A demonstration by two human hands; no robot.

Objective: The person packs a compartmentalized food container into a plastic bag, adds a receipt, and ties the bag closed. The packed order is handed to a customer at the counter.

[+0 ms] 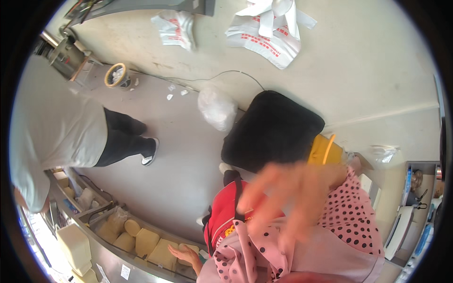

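My right hand is raised close to the camera and strongly blurred. Its fingers are spread, and I see nothing between them. Behind it are a red apron and pink polka-dot clothing. My left hand, smaller in view, reaches out at the lower left with its fingers extended and no object in it. It is over or beside cream-coloured containers set in a metal counter; whether it touches one, I cannot tell.
Another person in a light shirt stands at the left by the counter. Across the floor are a black padded item, a stuffed clear plastic bag and a waste bin. White printed bags hang on the wall; shelves stand right.
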